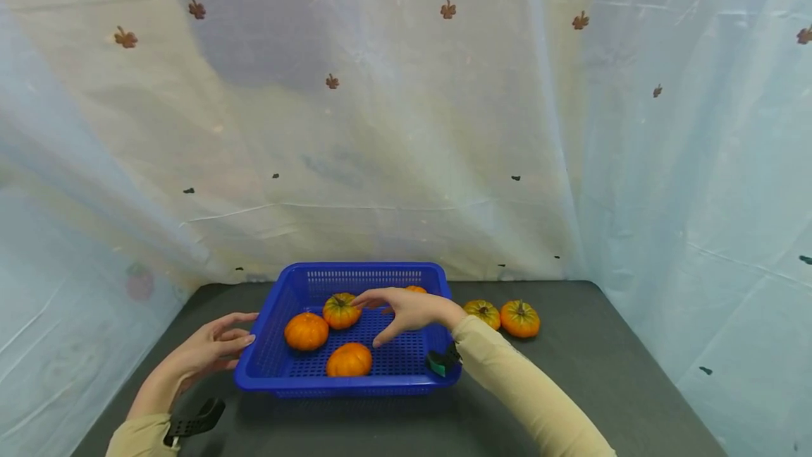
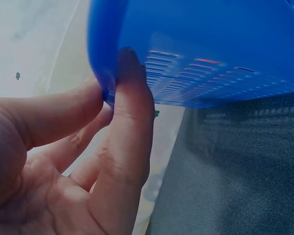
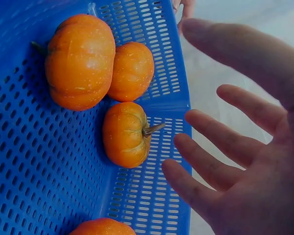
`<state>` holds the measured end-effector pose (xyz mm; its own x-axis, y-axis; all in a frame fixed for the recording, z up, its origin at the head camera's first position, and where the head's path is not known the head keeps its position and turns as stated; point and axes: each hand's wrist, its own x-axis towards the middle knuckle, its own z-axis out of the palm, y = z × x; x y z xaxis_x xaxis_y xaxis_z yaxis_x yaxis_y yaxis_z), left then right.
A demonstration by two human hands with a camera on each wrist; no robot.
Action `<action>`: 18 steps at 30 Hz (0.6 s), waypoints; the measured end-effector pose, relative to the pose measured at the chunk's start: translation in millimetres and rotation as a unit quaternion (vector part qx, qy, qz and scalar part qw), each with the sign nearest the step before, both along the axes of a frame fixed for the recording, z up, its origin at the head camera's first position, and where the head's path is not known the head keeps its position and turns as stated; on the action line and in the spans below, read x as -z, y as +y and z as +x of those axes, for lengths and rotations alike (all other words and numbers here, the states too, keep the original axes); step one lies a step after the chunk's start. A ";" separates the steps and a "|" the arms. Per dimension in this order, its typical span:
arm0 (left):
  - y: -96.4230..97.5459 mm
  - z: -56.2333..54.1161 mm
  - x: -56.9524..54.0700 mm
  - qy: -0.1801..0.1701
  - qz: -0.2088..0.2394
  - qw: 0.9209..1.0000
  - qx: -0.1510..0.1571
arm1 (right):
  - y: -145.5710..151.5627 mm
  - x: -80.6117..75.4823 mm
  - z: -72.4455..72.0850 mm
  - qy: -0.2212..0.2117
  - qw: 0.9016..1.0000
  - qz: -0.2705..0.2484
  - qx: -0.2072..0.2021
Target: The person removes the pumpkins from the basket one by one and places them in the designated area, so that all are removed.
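A blue plastic basket [image 1: 349,386] with slotted walls stands on the dark table, holding several small orange pumpkins. At its left side, my left hand [image 1: 212,348] pinches the rim between thumb and finger, as the left wrist view shows on the basket's rim [image 2: 102,54]. My right hand [image 1: 409,309] hovers over the basket with fingers spread and nothing in them. Its fingertips overlap a green-tinged pumpkin [image 1: 339,312] in the head view. Beside that lies an orange pumpkin [image 1: 306,331], with another pumpkin [image 1: 349,360] nearer the front. A further pumpkin [image 1: 415,289] is mostly hidden behind the right hand.
Two green-and-orange pumpkins sit on the table right of the basket: one pumpkin [image 1: 482,313] partly behind the right sleeve, the other pumpkin [image 1: 520,319] farther right. A pale printed curtain [image 1: 393,125] hangs behind the dark table [image 1: 609,372] and along its sides.
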<state>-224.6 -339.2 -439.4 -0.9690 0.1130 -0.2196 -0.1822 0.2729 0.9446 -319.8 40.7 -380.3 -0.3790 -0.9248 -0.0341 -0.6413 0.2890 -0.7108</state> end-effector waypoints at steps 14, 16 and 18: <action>-0.1 0.2 -3.0 0.001 0.012 1.000 0.017 | -16.9 9.6 -5.5 -0.043 0.994 0.092 -0.039; -0.3 0.4 -3.1 0.002 0.013 1.000 0.018 | -19.3 10.1 -5.9 -0.044 0.993 0.098 -0.041; -0.6 0.7 -3.1 0.002 0.015 1.000 0.019 | -21.4 10.6 -6.3 -0.041 0.993 0.105 -0.043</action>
<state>-223.8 -339.8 -436.3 -0.9645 0.1570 -0.2124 -0.1690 0.2512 0.9531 -326.1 19.3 -390.9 -0.2860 -0.9230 -0.2575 -0.6125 0.3827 -0.6916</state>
